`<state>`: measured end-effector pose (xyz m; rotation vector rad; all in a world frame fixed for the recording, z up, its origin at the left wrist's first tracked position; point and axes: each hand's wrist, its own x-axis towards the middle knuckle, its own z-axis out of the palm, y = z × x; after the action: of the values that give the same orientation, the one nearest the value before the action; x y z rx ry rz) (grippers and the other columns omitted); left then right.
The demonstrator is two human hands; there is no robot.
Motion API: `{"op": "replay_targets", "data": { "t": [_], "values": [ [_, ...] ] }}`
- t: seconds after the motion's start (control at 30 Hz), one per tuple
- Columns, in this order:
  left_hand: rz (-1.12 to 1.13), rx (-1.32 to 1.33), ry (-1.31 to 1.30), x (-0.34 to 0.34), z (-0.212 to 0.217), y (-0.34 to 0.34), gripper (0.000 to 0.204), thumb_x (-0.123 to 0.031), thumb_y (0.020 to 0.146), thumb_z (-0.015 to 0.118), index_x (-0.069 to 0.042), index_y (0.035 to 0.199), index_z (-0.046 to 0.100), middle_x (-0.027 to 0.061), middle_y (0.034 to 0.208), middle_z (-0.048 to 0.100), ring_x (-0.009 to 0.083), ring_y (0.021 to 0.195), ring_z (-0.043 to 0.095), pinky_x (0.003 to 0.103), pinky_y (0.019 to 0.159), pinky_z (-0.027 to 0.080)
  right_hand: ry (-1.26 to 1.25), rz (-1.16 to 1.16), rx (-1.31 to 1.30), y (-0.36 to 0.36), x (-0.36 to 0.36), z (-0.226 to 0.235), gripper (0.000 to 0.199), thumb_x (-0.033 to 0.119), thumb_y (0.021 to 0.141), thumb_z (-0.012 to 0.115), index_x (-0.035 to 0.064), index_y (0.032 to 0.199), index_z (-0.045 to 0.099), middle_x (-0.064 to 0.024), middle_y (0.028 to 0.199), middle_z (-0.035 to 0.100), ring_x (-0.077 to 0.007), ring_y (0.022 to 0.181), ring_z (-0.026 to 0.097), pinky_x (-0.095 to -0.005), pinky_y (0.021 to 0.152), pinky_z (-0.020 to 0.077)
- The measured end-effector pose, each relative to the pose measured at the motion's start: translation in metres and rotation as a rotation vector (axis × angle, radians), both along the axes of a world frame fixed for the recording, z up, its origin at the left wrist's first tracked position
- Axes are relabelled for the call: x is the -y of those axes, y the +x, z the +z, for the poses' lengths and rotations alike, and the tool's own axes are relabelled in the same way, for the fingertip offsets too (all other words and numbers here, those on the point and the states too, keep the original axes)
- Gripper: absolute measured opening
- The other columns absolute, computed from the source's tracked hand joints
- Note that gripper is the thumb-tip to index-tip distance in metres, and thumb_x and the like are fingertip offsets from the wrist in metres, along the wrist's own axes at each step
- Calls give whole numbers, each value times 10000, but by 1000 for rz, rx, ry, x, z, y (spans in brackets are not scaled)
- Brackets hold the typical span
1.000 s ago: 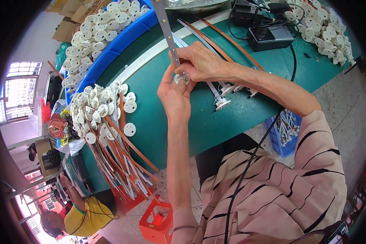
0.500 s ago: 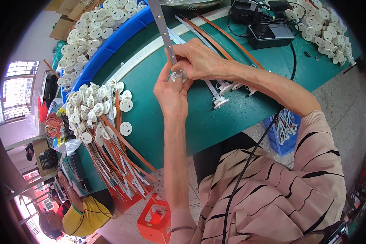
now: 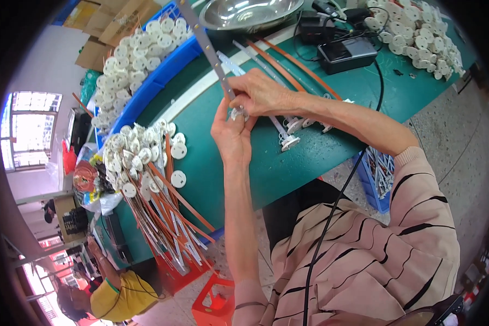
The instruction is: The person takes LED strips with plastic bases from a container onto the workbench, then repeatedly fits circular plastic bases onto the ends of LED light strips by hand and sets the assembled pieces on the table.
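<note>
Head view: your left hand and right hand pinch a small white disc onto the grey metal strip, mid green counter, the strip slanting toward its far edge.

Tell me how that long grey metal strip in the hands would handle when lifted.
The metal strip is long, thin and perforated, so probably light but springy, likely to sag or wobble at its free end. Both hands, left hand and right hand, pinch one end, suggesting it needs steadying.
</note>
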<state>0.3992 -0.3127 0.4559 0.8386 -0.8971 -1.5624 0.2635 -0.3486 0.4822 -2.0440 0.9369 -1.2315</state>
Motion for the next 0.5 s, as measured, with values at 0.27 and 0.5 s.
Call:
{"op": "replay_targets", "data": {
  "t": [0.27,0.5],
  "values": [
    [-228,-170,-47,0,-6,8,595,-43,886,518,-55,1406,228,159,1272,444,262,1123,516,441,944,449,84,-51,-16,-15,-5,19,103,57,700,619,-5,761,564,-102,636,578,-186,565,558,-338,540,435],
    [-215,-403,-21,6,-21,25,718,-199,882,591,-87,1437,150,222,1340,383,343,1281,355,502,1013,354,702,140,-299,-55,-14,66,227,76,712,651,-19,898,561,-32,649,574,-94,565,574,-221,504,464]
  ]
}}
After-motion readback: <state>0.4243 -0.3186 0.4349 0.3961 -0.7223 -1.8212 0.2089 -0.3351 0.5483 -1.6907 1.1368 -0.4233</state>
